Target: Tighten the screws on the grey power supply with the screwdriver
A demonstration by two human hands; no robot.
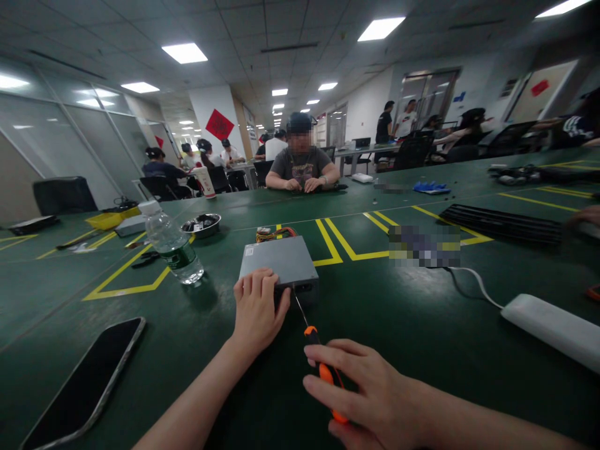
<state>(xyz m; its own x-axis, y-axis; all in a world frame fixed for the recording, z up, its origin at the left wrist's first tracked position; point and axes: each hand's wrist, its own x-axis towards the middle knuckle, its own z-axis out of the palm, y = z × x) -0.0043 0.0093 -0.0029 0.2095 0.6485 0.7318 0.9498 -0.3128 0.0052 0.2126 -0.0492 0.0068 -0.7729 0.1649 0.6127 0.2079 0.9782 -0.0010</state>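
Note:
A grey metal box (281,256) with a bundle of coloured wires (274,234) behind it lies on the green table. My left hand (260,306) grips its near left edge, fingers on top and thumb at the front face. An orange and black screwdriver (325,372) is held in my right hand (360,387), between thumb and fingers. Its thin shaft points up and away from me, and the tip meets the front face of the box, just right of my left thumb.
A water bottle (174,245) and a metal bowl (201,225) stand left of the box. A phone (87,384) lies at near left. To the right are a white power strip (553,328) and a black slatted part (501,225). A person (302,159) sits opposite.

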